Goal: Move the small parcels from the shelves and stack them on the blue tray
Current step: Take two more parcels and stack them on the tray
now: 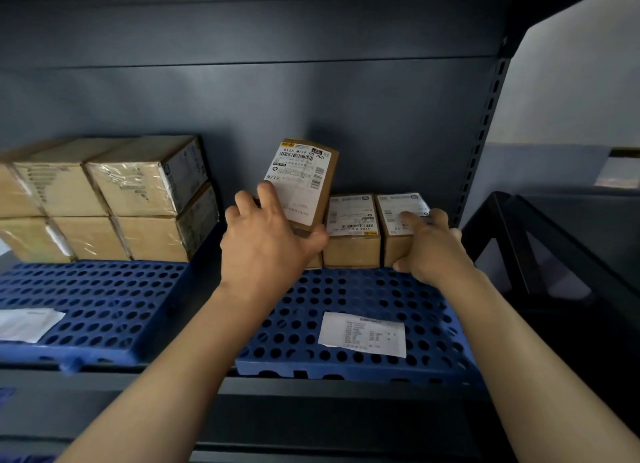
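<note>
1. Blue tray [346, 289] on the shelf [311, 386] has small parcels along its back; this is probably the placing step.
2. Tilted parcel [304, 171]: the left hand [266, 244] grips its near end, fingers on the label.
3. End parcel [394, 244]: the right hand [433, 247] clasps it and seems to steady it.
4. Next: lay the tilted parcel flat and square it up.

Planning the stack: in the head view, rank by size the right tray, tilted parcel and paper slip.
1. right tray
2. tilted parcel
3. paper slip; nearer the camera, so 2 versus 3 is unsure.

Stockroom: steel shelving [485, 123] holding labelled parcels [351, 230].
</note>
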{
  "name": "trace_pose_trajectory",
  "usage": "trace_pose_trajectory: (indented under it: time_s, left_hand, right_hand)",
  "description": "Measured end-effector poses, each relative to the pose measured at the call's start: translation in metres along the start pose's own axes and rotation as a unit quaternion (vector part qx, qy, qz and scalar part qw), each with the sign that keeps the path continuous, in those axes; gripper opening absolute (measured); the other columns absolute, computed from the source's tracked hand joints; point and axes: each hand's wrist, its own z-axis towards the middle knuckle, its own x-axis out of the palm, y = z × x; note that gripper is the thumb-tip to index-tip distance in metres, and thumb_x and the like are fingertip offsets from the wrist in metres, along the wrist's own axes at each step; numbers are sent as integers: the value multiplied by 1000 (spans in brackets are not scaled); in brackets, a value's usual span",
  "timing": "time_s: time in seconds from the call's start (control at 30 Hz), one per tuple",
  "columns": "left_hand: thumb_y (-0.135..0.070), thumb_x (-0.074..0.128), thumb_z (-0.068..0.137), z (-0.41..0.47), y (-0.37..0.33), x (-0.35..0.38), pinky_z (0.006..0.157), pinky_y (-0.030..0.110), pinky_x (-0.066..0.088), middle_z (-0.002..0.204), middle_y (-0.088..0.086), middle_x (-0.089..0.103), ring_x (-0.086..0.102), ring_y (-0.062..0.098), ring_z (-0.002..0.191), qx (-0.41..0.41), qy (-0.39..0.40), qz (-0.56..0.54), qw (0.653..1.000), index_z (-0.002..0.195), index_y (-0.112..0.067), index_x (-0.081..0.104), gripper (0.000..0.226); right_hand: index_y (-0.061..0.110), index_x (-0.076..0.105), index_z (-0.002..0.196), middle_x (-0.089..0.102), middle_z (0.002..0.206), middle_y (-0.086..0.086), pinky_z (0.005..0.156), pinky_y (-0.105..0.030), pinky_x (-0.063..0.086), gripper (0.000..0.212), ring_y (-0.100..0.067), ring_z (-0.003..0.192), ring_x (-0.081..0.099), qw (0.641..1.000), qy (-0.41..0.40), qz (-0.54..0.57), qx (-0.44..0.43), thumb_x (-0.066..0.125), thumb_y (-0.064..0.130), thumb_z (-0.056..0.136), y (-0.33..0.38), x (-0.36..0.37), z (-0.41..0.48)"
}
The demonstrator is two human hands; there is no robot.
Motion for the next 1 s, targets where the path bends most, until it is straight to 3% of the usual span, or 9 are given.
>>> trace_pose_trajectory:
  time_s: [0.27, 0.4, 0.6, 0.8, 1.0]
  left_hand:
    - [-57, 60, 74, 5, 7, -2, 81, 43, 46, 122, 19, 43, 44, 37, 113, -16, -1, -10, 1000, 129, -6, 33, 80]
    - [-58, 61, 73, 14, 15, -1, 82, 43, 45, 122, 20, 44, 46, 39, 112, -47, 26, -47, 997, 128, -6, 34, 80]
    - [-60, 58, 75, 26, 23, 7, 79, 41, 45, 120, 21, 46, 50, 39, 108, -69, 48, -64, 994, 125, -6, 36, 78]
    - [-63, 55, 77, 38, 18, 15, 78, 38, 45, 119, 20, 49, 52, 36, 107, -69, 69, -80, 992, 125, -6, 38, 77]
    - [-72, 47, 77, 44, 17, 17, 82, 42, 47, 121, 22, 49, 51, 38, 110, -58, 75, -45, 995, 128, -7, 38, 83]
  right_hand:
    - [35, 17, 149, 16, 146, -2, 107, -43, 33, 87, -32, 129, 23, 1000, -1, -26, 12, 70, 25, 80, 3, -5, -4]
    - [34, 14, 149, 19, 149, -5, 111, -44, 24, 86, -31, 135, 20, 998, -7, -66, 16, 68, 30, 82, 8, -11, -7]
    - [21, 27, 147, 29, 148, -11, 115, -49, 13, 72, -32, 139, 19, 993, -78, -85, -29, 61, 41, 86, 25, -21, -17]
    - [15, 55, 127, 55, 123, -13, 104, -44, 36, 43, -29, 118, 48, 983, -126, -57, -121, 60, 32, 89, 44, -23, -22]
    - [12, 58, 124, 58, 118, -12, 98, -41, 42, 37, -27, 111, 53, 979, -140, -47, -138, 58, 30, 91, 50, -22, -25]
